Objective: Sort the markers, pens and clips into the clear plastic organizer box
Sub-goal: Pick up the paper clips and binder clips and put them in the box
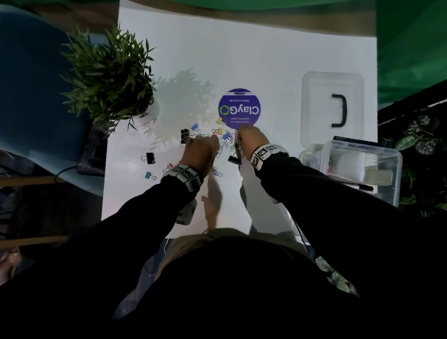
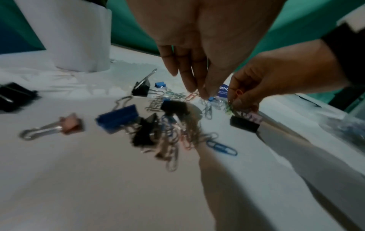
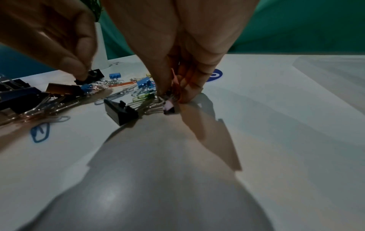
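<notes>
Both arms, in black sleeves with patterned wristbands, reach forward side by side over the bench (image 1: 263,52). The left hand (image 1: 200,151) points its fingers (image 2: 187,73) down, tips bunched close together. The right hand (image 1: 249,140) is curled, its fingertips (image 3: 189,90) pinched together and pressed down at the bench surface.

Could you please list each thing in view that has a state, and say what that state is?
Organizer box: open, some contents inside, at the table's right edge.
Lid: off, flat on the table beyond the box.
Clips: loose on the table, not yet sorted.
Left hand: fingers down in the clip pile; grip unclear.
Right hand: pinching a bunch of paper clips.
Plant: upright.
</notes>
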Motion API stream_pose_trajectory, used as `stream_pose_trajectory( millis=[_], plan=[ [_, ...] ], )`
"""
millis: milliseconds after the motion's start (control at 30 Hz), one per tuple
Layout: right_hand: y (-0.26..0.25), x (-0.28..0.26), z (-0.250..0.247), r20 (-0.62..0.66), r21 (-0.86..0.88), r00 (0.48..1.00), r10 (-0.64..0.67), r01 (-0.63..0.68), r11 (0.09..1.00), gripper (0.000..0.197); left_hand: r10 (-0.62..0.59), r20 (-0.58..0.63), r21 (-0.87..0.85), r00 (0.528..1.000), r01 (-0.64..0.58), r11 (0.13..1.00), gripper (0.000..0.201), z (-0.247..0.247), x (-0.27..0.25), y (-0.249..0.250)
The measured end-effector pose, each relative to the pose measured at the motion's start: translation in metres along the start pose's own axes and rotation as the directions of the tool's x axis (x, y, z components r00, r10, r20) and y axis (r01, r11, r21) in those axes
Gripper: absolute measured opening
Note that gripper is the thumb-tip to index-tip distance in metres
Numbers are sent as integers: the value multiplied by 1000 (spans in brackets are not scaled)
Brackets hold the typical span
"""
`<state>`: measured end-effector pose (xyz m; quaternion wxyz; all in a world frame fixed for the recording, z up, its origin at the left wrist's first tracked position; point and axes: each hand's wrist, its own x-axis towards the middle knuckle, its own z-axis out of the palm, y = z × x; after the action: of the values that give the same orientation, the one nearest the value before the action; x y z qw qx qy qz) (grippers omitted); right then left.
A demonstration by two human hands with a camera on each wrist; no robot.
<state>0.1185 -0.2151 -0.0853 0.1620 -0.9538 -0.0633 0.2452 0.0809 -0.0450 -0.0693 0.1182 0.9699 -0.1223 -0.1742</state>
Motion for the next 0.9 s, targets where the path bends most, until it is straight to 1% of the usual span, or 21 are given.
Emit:
stream_pose_trajectory(
  millis=[33, 133, 200, 233, 333, 467, 533, 600, 667, 733, 767, 833, 900],
  plan=[
    [3, -2, 0, 4, 25, 1000, 23, -23, 999, 20, -33, 3, -32, 999, 33, 999, 11, 2, 6, 5],
    [14, -10, -2, 5, 170, 992, 126, -125, 977, 13, -108, 33, -101, 994, 111, 989, 33, 10, 16, 16],
    [19, -17, -3, -20, 304, 981, 194, -179, 936, 11, -186, 60, -62, 981, 189, 980, 42, 14, 20, 21],
    [20, -20, -5, -38, 359, 974, 223, -195, 913, 11, -215, 68, -34, 974, 217, 976, 43, 15, 22, 23],
    [18, -34, -13, -84, 459, 961, 264, -198, 866, 9, -247, 93, 60, 965, 242, 968, 35, 17, 26, 29],
    [13, -54, -28, -136, 521, 963, 234, -131, 843, 5, -270, 119, 108, 955, 258, 960, 35, 13, 26, 33],
    [12, -66, -38, -143, 573, 965, 222, -102, 813, 3, -245, 105, 131, 964, 231, 964, 33, 13, 24, 34],
    [14, -82, -52, -156, 618, 968, 198, -61, 784, 2, -199, 74, 144, 977, 187, 972, 26, 10, 19, 35],
    [20, -100, -68, -182, 659, 966, 184, -20, 752, 3, -164, 30, 74, 986, 161, 984, 20, 4, 13, 36],
    [34, -119, -84, -208, 713, 956, 205, 5, 701, 3, -153, -28, -110, 988, 149, 983, 11, -5, 5, 44],
    [43, -128, -91, -228, 736, 948, 222, 18, 677, 2, -151, -44, -219, 988, 138, 966, 6, -11, 2, 53],
    [64, -145, -105, -264, 762, 928, 264, 33, 647, 1, -99, -70, -389, 993, 64, 919, 7, -25, -4, 83],
    [89, -160, -115, -297, 756, 900, 319, 17, 654, 2, 5, -98, -502, 995, -54, 863, 8, -38, -6, 125]
  ],
)
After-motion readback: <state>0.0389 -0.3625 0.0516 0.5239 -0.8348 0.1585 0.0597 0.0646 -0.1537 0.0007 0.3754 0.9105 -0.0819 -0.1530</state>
